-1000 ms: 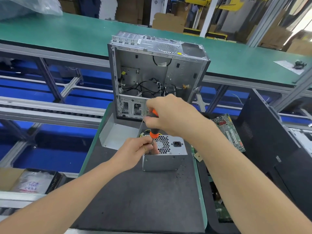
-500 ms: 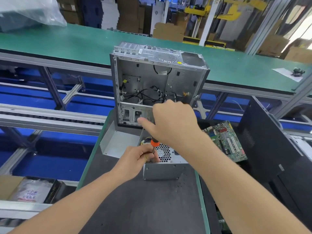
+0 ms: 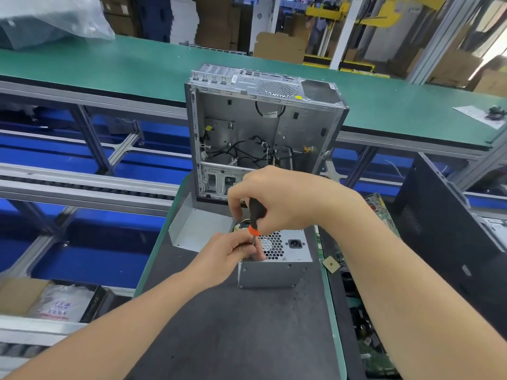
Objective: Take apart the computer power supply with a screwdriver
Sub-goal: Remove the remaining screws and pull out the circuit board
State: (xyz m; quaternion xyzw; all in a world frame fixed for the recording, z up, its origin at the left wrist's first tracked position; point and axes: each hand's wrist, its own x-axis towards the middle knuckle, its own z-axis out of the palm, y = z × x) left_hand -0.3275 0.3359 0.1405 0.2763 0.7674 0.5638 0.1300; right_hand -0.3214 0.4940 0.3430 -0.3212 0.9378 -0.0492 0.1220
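both hands grip the screwdriver point(image 3: 256, 215): right hand point(image 3: 277, 198) on handle, left hand point(image 3: 230, 252) pinching shaft over power supply point(image 3: 277, 266).

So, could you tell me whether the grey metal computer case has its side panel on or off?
Off: the grey metal computer case stands with its side open, showing loose black cables inside.
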